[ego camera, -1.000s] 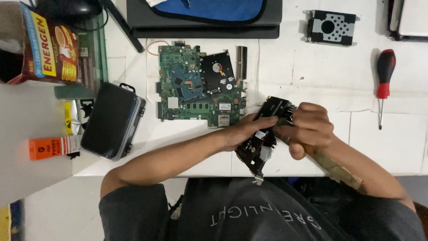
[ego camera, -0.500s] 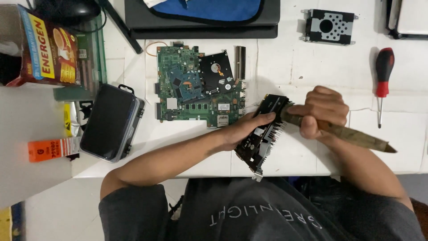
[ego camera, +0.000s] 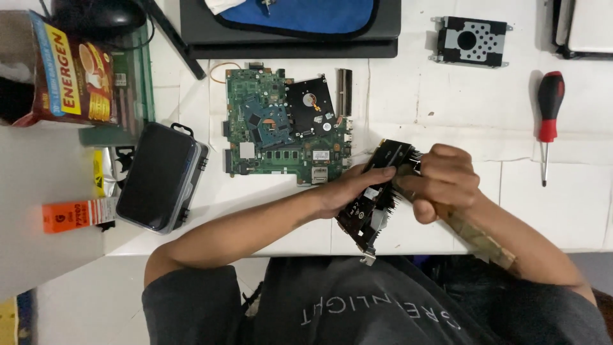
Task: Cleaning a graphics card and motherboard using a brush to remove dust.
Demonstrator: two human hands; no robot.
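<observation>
Surface: white table [ego camera: 447, 115] seen from above in the head view, with computer parts spread on it.
Left hand: the left hand [ego camera: 348, 188] lies on a black graphics card [ego camera: 377, 198], fingers stretched along its top side, pressing it steady.
Right hand: the right hand [ego camera: 444, 182] is closed around a brush with a worn wooden handle [ego camera: 479, 233], its front end touching the card's upper part.
Card place: between both hands, tilted, at the near table edge.
Beyond the hands: green motherboard [ego camera: 281, 128] just above the left hand; farther up, a closed laptop [ego camera: 287, 38].
Right of the right hand: red and black screwdriver [ego camera: 548, 121], well apart; metal drive bracket [ego camera: 471, 41] above.
Left of the left arm: dark case [ego camera: 159, 176].
</observation>
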